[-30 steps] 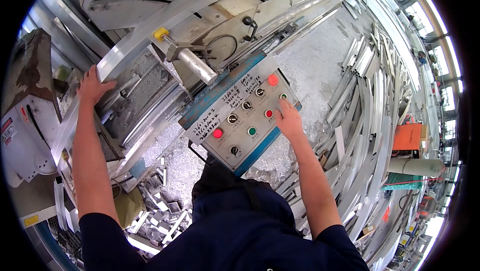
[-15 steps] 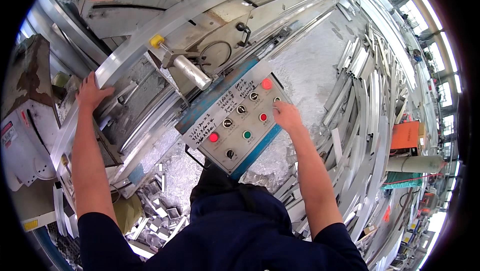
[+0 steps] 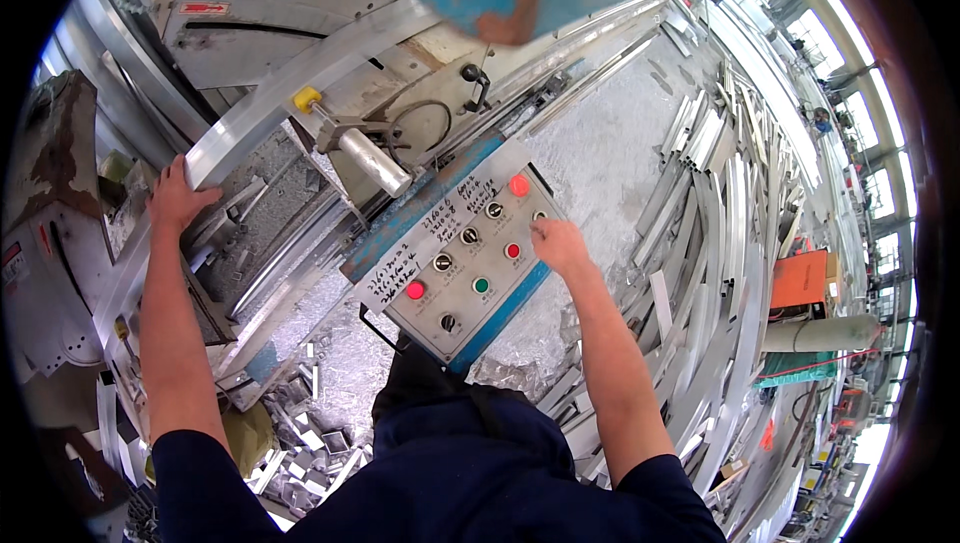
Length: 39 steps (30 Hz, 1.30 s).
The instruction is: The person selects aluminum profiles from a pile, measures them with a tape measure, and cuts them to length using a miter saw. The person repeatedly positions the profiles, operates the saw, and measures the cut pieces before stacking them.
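Hands sit on two separate parts of a metal-cutting machine. The left hand [image 3: 175, 198] rests on the near end of a long pale aluminium profile [image 3: 300, 78] that runs diagonally up across the machine bed; its fingers are spread and curled over the profile's edge, gripping it lightly. The right hand [image 3: 558, 245] is at the right edge of a grey control panel [image 3: 460, 258] with a blue rim, fingers bent and fingertips touching the panel beside a small knob near that edge; it holds nothing. On the panel a lit red button [image 3: 414, 290] sits at the lower left, a green button [image 3: 481, 286] near the middle, a smaller red button [image 3: 512, 251] just left of the right hand, and another red button [image 3: 518, 185] at the top. A silver cylinder with a yellow cap [image 3: 355, 143] lies between the profile and the panel. Right of the panel a heap of cut aluminium strips [image 3: 720, 193] covers the floor, with an orange box [image 3: 800, 278] beyond it. Short offcuts [image 3: 310, 433] lie below the machine, near the person's dark blue top
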Motion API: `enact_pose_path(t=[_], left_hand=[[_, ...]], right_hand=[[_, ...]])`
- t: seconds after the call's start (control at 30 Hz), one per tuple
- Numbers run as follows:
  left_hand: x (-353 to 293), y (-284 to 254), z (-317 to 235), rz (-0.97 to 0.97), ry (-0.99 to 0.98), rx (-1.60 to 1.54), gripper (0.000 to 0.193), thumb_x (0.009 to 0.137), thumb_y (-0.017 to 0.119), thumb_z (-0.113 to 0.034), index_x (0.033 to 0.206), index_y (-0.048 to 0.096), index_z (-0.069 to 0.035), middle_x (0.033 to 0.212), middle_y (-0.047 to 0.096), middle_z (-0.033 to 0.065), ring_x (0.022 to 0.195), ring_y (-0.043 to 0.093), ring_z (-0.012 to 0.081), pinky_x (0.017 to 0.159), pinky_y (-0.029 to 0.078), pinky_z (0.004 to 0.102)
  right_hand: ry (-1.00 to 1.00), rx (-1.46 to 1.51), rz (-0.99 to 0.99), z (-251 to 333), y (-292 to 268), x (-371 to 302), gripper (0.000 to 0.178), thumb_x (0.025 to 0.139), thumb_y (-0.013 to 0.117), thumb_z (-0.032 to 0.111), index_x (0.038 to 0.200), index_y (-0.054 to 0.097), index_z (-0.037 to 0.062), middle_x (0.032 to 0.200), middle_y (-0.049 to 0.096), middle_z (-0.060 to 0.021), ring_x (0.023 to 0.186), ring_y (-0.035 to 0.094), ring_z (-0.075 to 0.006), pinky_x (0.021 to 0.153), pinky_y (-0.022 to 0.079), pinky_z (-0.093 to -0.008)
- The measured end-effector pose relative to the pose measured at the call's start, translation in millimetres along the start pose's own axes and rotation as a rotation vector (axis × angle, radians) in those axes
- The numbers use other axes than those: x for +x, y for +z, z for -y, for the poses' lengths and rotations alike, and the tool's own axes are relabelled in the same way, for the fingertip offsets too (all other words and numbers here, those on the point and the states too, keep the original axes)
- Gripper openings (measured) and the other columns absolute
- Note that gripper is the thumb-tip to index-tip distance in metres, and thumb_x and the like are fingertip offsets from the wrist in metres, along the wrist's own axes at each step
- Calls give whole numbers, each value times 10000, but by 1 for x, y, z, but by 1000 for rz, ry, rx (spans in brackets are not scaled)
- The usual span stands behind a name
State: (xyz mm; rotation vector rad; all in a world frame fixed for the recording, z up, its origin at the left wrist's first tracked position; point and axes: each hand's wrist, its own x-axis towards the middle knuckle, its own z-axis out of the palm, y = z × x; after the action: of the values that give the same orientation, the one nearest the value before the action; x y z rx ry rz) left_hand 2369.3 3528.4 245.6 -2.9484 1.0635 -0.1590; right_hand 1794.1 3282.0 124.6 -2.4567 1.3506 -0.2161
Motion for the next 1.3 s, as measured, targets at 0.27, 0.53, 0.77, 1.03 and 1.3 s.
enact_pose_path(t=[0.27, 0.53, 0.77, 1.03, 1.3], left_hand=[[-6, -13, -9, 47, 19, -81, 1036, 568, 791, -529, 1445, 400, -141, 1404, 490, 140, 1269, 474, 361, 1016, 380, 579], [-10, -17, -5, -42, -7, -64, 981, 527, 821, -563, 1349, 496, -136, 1272, 552, 152, 1228, 503, 333, 1026, 369, 574], [-10, -18, -2, -21, -15, -65, 960, 520, 820, -548, 1329, 514, -133, 1255, 571, 143, 1225, 505, 340, 1003, 372, 558], [-8, -16, 2, -46, -9, -97, 969, 501, 810, -564, 1319, 520, -135, 1246, 566, 123, 1210, 501, 323, 1001, 370, 548], [-5, -14, 2, 16, -34, -94, 988, 519, 829, -567, 1347, 498, -142, 1281, 547, 122, 1250, 476, 306, 1041, 343, 545]], right_hand=[[-111, 9, -33, -17, 13, 3, 213, 832, 532, 186, 934, 698, 101, 931, 694, -149, 874, 650, -384, 778, 520, -489], [-73, 18, 37, -9, -4, 4, 215, 824, 587, 165, 967, 719, 73, 894, 686, -199, 847, 662, -385, 767, 530, -442], [-139, 124, 19, -13, -11, 4, 205, 825, 620, 142, 977, 723, 54, 870, 697, -184, 818, 685, -343, 740, 536, -397], [-10, 261, 183, -16, -19, 11, 222, 833, 594, 109, 990, 712, 7, 814, 692, -190, 736, 701, -283, 681, 535, -356], [-26, 256, 219, -23, -16, 19, 234, 837, 588, 101, 996, 705, -25, 756, 687, -163, 624, 688, -230, 620, 534, -337]])
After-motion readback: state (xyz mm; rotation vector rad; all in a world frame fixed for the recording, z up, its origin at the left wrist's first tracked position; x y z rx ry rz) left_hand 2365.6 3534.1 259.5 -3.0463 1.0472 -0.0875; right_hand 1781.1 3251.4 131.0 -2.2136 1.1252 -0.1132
